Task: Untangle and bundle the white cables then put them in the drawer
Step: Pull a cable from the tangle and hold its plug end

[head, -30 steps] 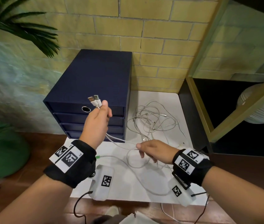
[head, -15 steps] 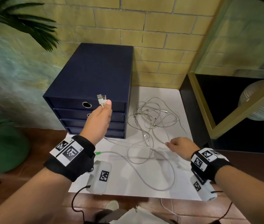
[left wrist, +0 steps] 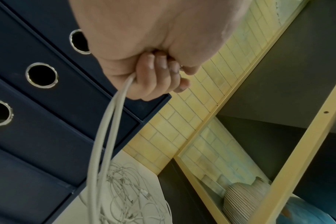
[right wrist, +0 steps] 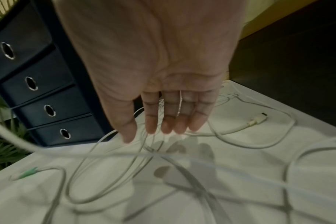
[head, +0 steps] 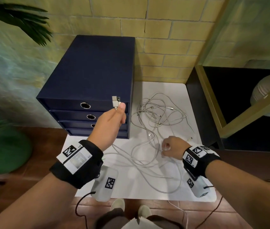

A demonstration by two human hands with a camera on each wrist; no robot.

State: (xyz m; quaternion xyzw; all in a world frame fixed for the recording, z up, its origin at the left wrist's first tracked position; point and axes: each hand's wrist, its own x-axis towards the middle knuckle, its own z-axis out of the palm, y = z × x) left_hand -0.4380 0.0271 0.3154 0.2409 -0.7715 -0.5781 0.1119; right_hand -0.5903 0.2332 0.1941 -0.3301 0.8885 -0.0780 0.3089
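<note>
The left hand (head: pixel 112 119) is gripping two white cables (left wrist: pixel 113 121) in a closed fist, their USB plugs (head: pixel 115 101) sticking up and hiding part of the navy drawer unit (head: pixel 88 83). The right hand (head: pixel 172 147) is hovering with relaxed, extended fingers (right wrist: pixel 171 115) over the tangled cables (head: pixel 160 113) on the white table (head: pixel 131 187); whether it is touching a strand is blurred.

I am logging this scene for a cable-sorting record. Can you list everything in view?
cables: several, white, tangled on the table
plugs: two, white, raised in the left hand
drawer unit: one, navy, four shut drawers, at the wall
table: one, white, under the cables
plants: two, green, far left
vase: one, pale, ribbed, on the right shelf
left hand: grips two cables
right hand: fingers straight, over the tangle
</note>
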